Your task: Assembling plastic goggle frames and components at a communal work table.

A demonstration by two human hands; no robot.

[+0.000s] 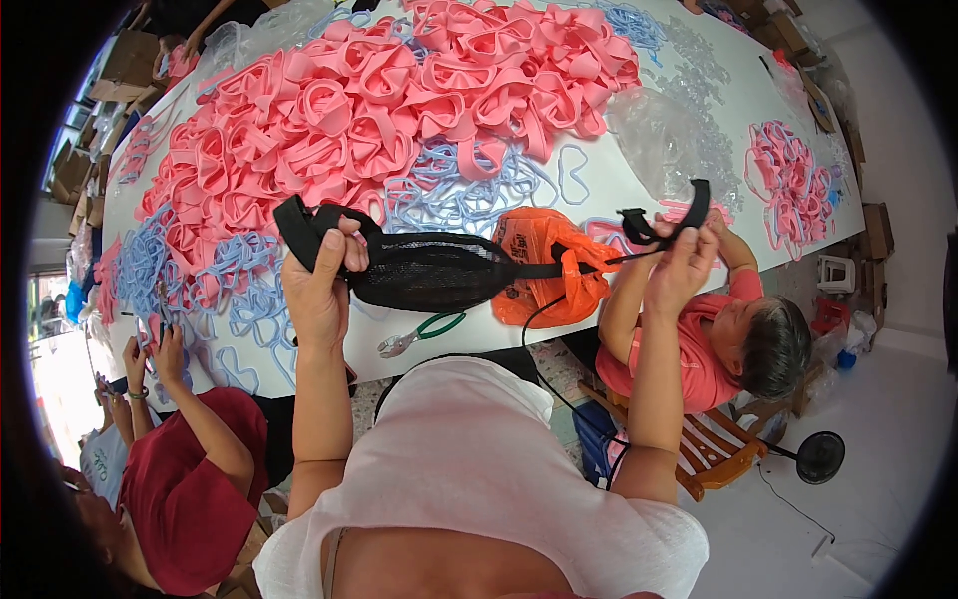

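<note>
A black mesh pouch on a strap [434, 272] is stretched between my two hands above the near part of the table. My left hand [321, 275] is closed on the folded strap at the pouch's left end, thumb on top. My right hand [679, 270] pinches the strap at the other side, its black end sticking up past the fingers. Beneath the strap sits a crumpled orange plastic bag [529, 238]. Green-handled pliers [424, 334] lie on the table just below the pouch. A thin dark cord hangs down near the orange bag.
A big heap of pink bands [329, 110] covers the white table [738, 90], with light blue loops [459, 190] around it. Clear plastic bags [654, 140] lie behind my right hand. Co-workers sit to my left [200, 479] and right [699, 349]. A wooden chair [723, 454] stands at right.
</note>
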